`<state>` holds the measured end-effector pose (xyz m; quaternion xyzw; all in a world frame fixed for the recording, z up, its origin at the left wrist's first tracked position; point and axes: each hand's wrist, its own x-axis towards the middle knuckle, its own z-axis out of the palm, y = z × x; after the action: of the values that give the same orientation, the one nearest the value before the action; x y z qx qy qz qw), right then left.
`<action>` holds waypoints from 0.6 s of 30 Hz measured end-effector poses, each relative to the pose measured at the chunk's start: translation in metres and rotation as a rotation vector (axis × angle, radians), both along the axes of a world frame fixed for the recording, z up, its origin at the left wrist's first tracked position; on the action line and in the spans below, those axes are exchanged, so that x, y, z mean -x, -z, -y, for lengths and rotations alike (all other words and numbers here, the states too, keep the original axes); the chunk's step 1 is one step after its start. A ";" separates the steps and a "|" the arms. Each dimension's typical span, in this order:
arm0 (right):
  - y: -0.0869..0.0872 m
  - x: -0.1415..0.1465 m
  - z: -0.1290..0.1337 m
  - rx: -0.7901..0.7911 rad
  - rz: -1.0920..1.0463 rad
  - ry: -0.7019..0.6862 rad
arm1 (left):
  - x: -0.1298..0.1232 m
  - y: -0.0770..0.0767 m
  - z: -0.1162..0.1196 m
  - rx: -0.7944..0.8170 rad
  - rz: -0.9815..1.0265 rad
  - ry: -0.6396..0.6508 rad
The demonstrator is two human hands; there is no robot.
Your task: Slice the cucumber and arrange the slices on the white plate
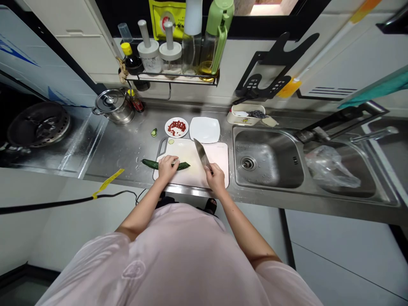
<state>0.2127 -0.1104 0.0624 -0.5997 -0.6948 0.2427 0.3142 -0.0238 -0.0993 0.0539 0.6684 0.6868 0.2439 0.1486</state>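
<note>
A dark green cucumber [149, 163] lies across the left part of the white cutting board [219, 156], its left end past the board's edge. My left hand [168, 168] is closed over the cucumber's middle. In my right hand [216, 177] is a kitchen knife [201, 153], gripped by the handle, its blade pointing up and away from me. The blade is apart from the cucumber. One thin cucumber slice [171, 141] rests near the board's upper left corner. A small green cucumber piece [154, 132] sits on the steel counter beyond the board.
Behind the board stand a white plate of chopped red pieces [177, 127] and a white square plate [205, 130]. The sink [267, 159] is at right, a lidded pot [114, 106] at back left, a wok [38, 124] farther left. A rack [172, 78] of bottles hangs above.
</note>
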 end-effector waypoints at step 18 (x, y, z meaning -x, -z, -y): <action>-0.017 -0.003 -0.007 0.271 0.458 -0.203 | -0.009 0.029 0.005 -0.189 -0.080 0.223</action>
<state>0.2156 -0.1033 0.0789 -0.6028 -0.7654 0.2218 0.0403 -0.0152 -0.1043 0.0245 0.7607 0.5878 0.2623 0.0836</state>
